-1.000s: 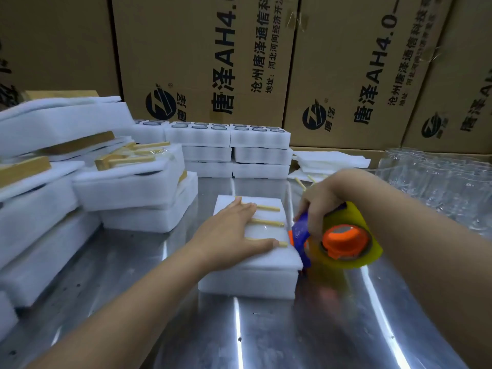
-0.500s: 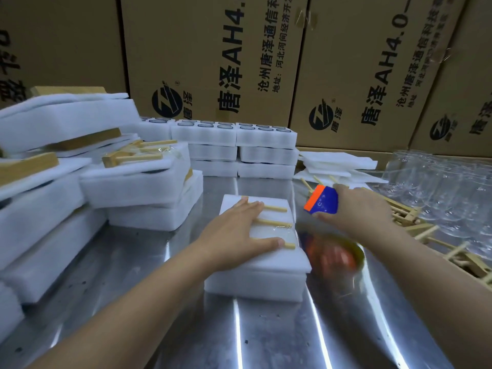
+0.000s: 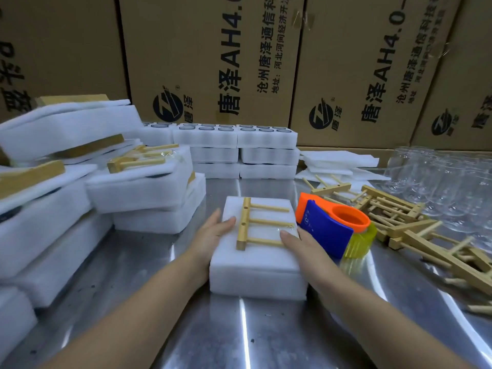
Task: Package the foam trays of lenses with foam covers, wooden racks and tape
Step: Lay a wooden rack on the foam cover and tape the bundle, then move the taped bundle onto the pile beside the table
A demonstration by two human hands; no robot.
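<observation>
A white foam package [image 3: 255, 265] lies in the middle of the steel table [image 3: 239, 331], with a wooden rack [image 3: 246, 225] taped flat on its top. My left hand [image 3: 213, 235] lies against the package's left side, fingers straight along the top edge. Against the right side rests my right hand [image 3: 300, 245], fingertips on the top near the rack's pegs. A blue and orange tape dispenser [image 3: 332, 227] with a yellow roll stands on the table just right of the package, held by neither hand.
Stacked foam trays of lenses [image 3: 239, 141] stand at the back, thin foam covers [image 3: 338, 158] to their right. Loose wooden racks [image 3: 399, 217] and clear glasses [image 3: 452, 182] fill the right side. Finished packages [image 3: 138, 182] pile up on the left. Cardboard boxes [image 3: 213, 62] wall the back.
My right hand set the tape dispenser down beside the package and moved to the package's right side. My left hand slid from the top to the left side.
</observation>
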